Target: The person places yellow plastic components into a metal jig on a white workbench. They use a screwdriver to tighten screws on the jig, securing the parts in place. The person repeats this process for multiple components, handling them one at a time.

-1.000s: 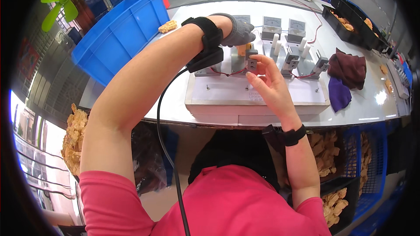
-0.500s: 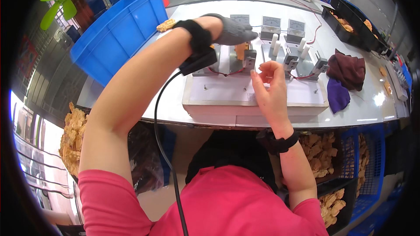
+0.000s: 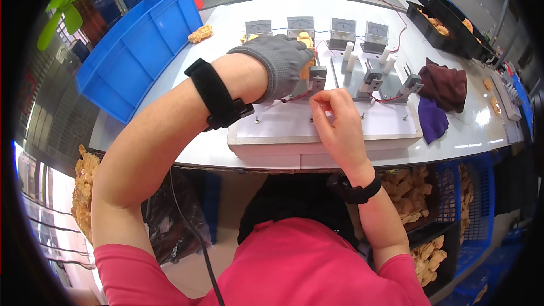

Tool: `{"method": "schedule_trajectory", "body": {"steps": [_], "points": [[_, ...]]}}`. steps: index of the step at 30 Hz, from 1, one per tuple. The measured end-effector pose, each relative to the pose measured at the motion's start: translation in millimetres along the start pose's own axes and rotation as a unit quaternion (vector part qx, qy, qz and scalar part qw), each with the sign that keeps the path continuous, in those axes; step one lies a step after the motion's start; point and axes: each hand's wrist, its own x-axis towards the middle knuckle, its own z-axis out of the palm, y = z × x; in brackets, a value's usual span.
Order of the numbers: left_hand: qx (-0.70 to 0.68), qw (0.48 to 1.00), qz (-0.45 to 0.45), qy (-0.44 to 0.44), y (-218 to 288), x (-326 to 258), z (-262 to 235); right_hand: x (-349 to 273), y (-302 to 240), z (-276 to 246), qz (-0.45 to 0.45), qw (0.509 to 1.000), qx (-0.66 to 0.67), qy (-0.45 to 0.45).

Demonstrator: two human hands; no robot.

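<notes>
My left hand (image 3: pixel 283 62), in a grey knit glove, reaches over the left half of a white test board (image 3: pixel 272 144). Its fingers bend over a yellow-wrapped block-shaped part (image 3: pixel 306 39) standing beside a grey clamp (image 3: pixel 317 78); the thumb is hidden. My bare right hand (image 3: pixel 341 127) hovers at the board's front, just below that clamp. Its thumb and fingers curl together, and anything between them is too small to make out. Grey clamps (image 3: pixel 371 79) and white posts (image 3: pixel 351 61) stand on metal plates to the right. Panel meters (image 3: pixel 343 33) line the back.
A large blue bin (image 3: pixel 141 51) stands at the left, with a yellow-wrapped part (image 3: pixel 200 34) beside it. Dark and purple cloths (image 3: pixel 445 85) lie right of the board. A black tray (image 3: pixel 447 39) holds more yellow parts. A cable (image 3: pixel 192 226) hangs by my left arm.
My left hand has come down and nearer, its fingers now bent over the yellow-wrapped part. My right hand's fingers have drawn together from a looser pose. The whole view has shifted slightly.
</notes>
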Motion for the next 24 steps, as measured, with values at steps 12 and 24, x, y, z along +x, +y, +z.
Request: {"method": "schedule_trajectory", "body": {"steps": [12, 24], "points": [[-0.179, 0.960, -0.136, 0.170, -133.8, -87.9, 3.3, 5.4, 1.5, -6.6, 0.000, 0.990, -0.104, -0.099], [-0.228, 0.943, -0.237, -0.036, -243.3, -47.6, 92.4, 18.4, -10.7, -21.0, 0.065, 0.971, -0.096, -0.210]]}}
